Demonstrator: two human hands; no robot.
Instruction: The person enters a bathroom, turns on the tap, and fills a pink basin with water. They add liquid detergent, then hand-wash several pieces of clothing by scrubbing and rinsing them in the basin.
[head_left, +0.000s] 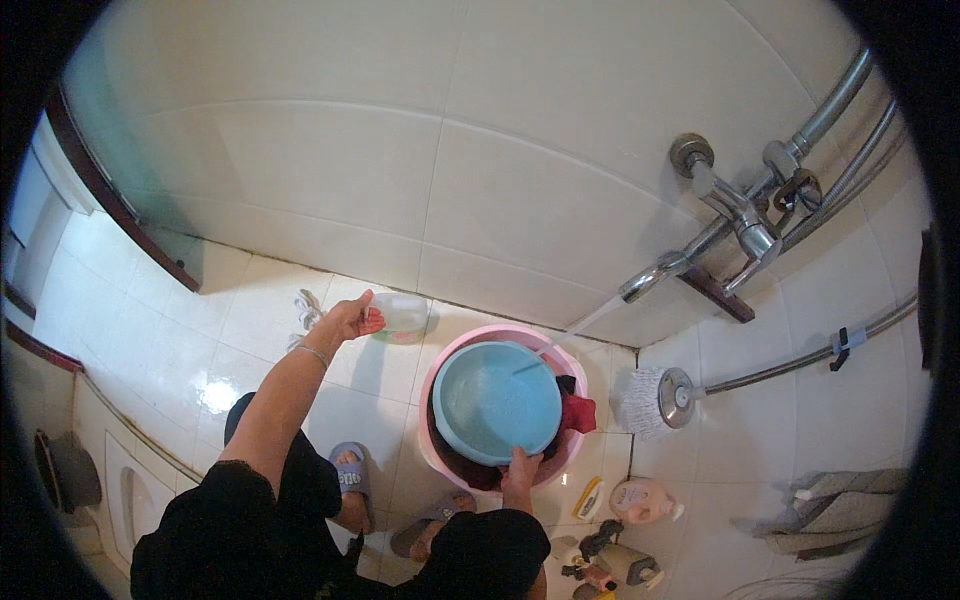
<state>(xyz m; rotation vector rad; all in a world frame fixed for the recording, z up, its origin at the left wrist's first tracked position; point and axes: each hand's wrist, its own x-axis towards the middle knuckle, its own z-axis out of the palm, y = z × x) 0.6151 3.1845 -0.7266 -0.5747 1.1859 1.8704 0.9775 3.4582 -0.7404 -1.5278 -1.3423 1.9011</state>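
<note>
My right hand (521, 471) grips the near rim of a light-blue plastic basin (469, 442), which sits tilted inside a larger pink tub (436, 352). A stream of water (574, 330) falls from the chrome faucet spout (649, 279) into the blue basin. Dark cloth and a red cloth (579, 414) show between the two vessels, the red one hanging over the tub's right rim. My left hand (358, 316) is stretched out, thumb and fingers apart, at the left end of a translucent plastic jug (403, 316) near the wall. Whether they touch is unclear.
A shower mixer (731, 206) with hoses juts from the wall. To the right hangs a white-bristled round brush or mop head (649, 401). Beside the tub lie a scrub brush (589, 499), a pink pump bottle (641, 501) and several small items. A squat toilet (131, 491) lies at left.
</note>
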